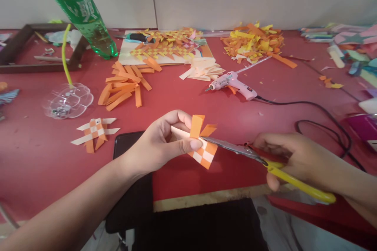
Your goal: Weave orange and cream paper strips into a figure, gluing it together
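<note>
My left hand (160, 143) pinches a small woven piece (203, 147) of orange and white paper strips, held above the near edge of the red table (176, 102). Loose orange strip ends stick up from its top. My right hand (290, 157) grips yellow-handled scissors (265, 162), whose blades point left and meet the woven piece beside my left thumb. A second woven orange and white piece (94, 131) lies flat on the table to the left.
A pink glue gun (232, 83) with a black cord lies mid-table. Piles of orange strips (125, 84), cream strips (203, 70) and scraps (255, 43) sit behind. A green bottle (79, 10), clear plastic dish (68, 101) and dark tablet (125, 145) are on the left.
</note>
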A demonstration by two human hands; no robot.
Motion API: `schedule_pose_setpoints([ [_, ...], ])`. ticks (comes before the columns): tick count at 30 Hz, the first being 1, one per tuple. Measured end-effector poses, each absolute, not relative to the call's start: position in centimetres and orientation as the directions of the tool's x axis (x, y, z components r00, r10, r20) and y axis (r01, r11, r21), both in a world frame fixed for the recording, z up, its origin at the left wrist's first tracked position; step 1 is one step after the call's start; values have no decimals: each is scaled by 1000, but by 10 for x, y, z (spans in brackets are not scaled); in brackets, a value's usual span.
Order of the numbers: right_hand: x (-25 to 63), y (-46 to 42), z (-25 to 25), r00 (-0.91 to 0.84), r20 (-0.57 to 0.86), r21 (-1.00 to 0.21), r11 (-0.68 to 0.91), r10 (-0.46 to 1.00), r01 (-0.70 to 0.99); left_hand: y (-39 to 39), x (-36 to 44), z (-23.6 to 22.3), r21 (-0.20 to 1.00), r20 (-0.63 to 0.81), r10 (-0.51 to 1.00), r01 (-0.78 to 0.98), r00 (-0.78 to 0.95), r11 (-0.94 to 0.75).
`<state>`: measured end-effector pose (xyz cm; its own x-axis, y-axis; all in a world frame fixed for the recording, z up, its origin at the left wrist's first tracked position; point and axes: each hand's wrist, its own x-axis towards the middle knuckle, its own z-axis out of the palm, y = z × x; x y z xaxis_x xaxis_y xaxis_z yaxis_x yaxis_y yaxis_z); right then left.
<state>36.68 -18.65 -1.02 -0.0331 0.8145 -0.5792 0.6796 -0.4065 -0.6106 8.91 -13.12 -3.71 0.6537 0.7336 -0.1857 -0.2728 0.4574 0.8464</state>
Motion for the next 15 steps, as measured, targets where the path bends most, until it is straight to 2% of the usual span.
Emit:
schedule_pose_setpoints([
  [9,368,-188,-15,-47,-668,-597,-497,743,629,-132,88,-36,827,-173,738,-311,652,469],
  [15,376,-193,-28,-109,-685,-643,-528,721,555,-131,89,-41,798,-141,735,-364,663,481],
])
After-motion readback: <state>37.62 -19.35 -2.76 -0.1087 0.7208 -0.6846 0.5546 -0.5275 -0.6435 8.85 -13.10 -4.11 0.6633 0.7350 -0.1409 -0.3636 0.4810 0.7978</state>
